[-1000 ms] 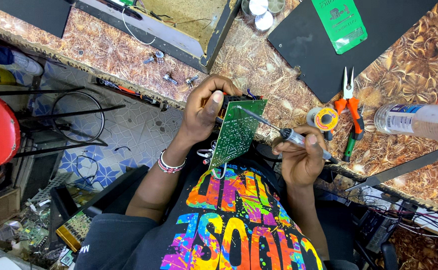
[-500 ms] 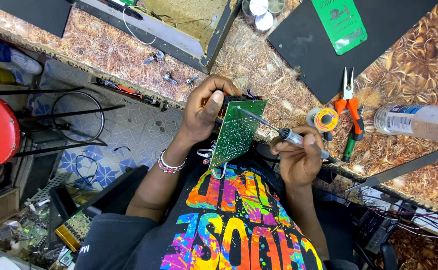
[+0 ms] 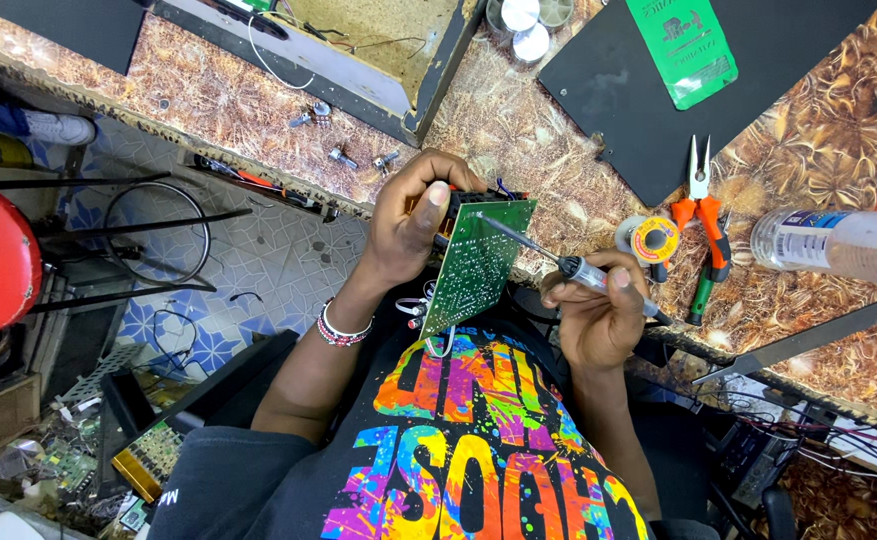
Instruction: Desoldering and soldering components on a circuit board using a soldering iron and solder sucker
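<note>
Board [image 3: 478, 262] is showing matt green laminate with tiny metal solder dots. Iron [image 3: 568, 268], touching it, is showing a bright metal shaft and clear plastic grip. Right of board: pliers [image 3: 700, 215] wearing glossy orange plastic handles, bottle [image 3: 838, 245] looking clear plastic.

Orange-handled pliers [image 3: 699, 208], solder spool [image 3: 651, 240], plastic bottle [image 3: 838, 244]

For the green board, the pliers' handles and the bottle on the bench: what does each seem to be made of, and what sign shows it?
Circuit board: probably rigid fibreglass laminate with a matt green coat, flat, thin and speckled with solder points.
Pliers: bare grey metal jaws; the orange handles look like rubber or plastic sleeves.
Bottle: clear plastic, see-through with a paper-like label.
</note>
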